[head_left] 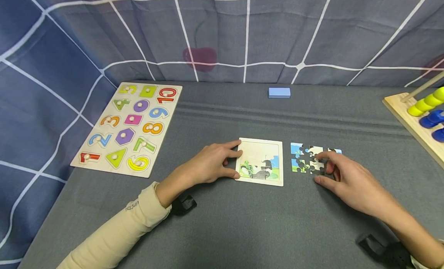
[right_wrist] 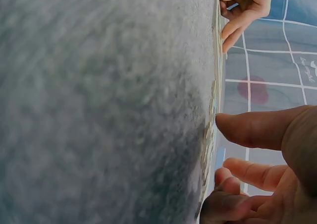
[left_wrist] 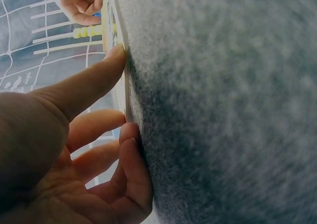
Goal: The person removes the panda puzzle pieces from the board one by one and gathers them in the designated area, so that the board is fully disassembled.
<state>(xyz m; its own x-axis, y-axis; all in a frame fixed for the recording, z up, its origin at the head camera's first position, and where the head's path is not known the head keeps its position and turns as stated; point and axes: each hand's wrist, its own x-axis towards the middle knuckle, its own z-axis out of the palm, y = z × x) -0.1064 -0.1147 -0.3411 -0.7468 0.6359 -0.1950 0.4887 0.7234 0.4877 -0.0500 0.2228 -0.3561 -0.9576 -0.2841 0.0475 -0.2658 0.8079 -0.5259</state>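
A small square wooden puzzle board (head_left: 261, 153) lies flat, its lower part showing a panda picture with green plants. My left hand (head_left: 216, 161) is at its left side, thumb and fingertips spread along the edge and touching it. To the right lies a patch of loose jigsaw pieces (head_left: 297, 163) with panda, blue and green parts. My right hand (head_left: 350, 180) is low over these pieces, index finger and thumb apart, fingertips right at them. The right hand covers some pieces. In the right wrist view the thumb (right_wrist: 247, 130) reaches the edge of the thin pieces.
A wooden number and shape board (head_left: 130, 128) lies at the left. A blue block (head_left: 279, 93) sits near the back by the checked curtain (head_left: 222, 34). On the far right stands a wooden bead toy (head_left: 399, 105) with yellow and blue beads. Grey cloth covers the table (head_left: 222, 230).
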